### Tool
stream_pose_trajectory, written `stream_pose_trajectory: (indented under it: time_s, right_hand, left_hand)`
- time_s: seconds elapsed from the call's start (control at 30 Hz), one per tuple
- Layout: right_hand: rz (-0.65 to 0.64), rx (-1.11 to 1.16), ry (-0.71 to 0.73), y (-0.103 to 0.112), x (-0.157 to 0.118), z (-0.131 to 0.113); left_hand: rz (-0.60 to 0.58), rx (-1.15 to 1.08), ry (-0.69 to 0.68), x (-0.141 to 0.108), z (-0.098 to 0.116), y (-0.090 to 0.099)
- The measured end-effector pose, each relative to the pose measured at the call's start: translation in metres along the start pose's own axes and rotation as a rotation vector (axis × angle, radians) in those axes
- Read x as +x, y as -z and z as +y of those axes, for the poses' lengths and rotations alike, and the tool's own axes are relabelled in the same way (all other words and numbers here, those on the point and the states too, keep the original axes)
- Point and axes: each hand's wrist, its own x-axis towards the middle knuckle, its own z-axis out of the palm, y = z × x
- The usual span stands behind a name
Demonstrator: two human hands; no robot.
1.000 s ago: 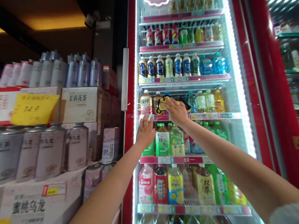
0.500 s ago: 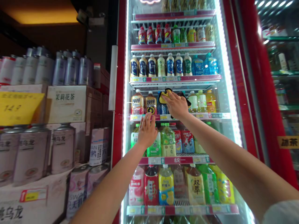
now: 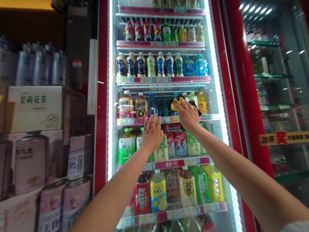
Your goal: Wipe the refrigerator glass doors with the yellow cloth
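Note:
My right hand (image 3: 188, 115) presses a yellow cloth with black edging (image 3: 174, 105) against the glass door of a lit drinks cooler. The cloth is bunched under the fingers, and its dark edge shows on both sides of the hand. Lower and to the left, my left hand (image 3: 152, 133) lies on the glass with its fingers stretched out, holding nothing. Behind the glass near both hands are an amber bottle (image 3: 141, 105), a blue bottle (image 3: 151, 104) and a green tea bottle (image 3: 126, 146). My hands and forearms hide parts of the shelves.
A long pale door handle (image 3: 92, 77) runs down the cooler's red frame (image 3: 102, 96) at the left. Farther left are stacked cartons (image 3: 35, 109) and lilac cans (image 3: 41, 67). A second glass-fronted cooler (image 3: 285, 106) stands at the right.
The view has shifted right, so the cooler sits further left in the picture. Both hands have moved right across the glass, the right one with the cloth under it.

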Motion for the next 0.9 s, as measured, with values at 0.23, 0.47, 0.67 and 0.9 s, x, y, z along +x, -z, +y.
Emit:
stream_pose_trajectory:
  time_s: [0.23,0.47,0.67,0.9]
  right_hand:
    - [-0.06,-0.027,0.114,-0.006,-0.053,0.021]
    - [0.053,-0.047,-0.291,0.002,-0.05,0.1]
    - [-0.02,-0.089,-0.263,-0.011,-0.095,0.093]
    - [0.108,-0.005,-0.309,-0.001,-0.042,0.148]
  left_hand:
    - [-0.024,-0.011,-0.037,0.007,0.027,-0.01]
    - [0.012,-0.033,-0.066,0.028,0.052,-0.019]
    - [0.044,-0.054,-0.091,0.036,0.07,-0.03]
    - [0.048,-0.107,-0.09,0.06,0.101,-0.045]
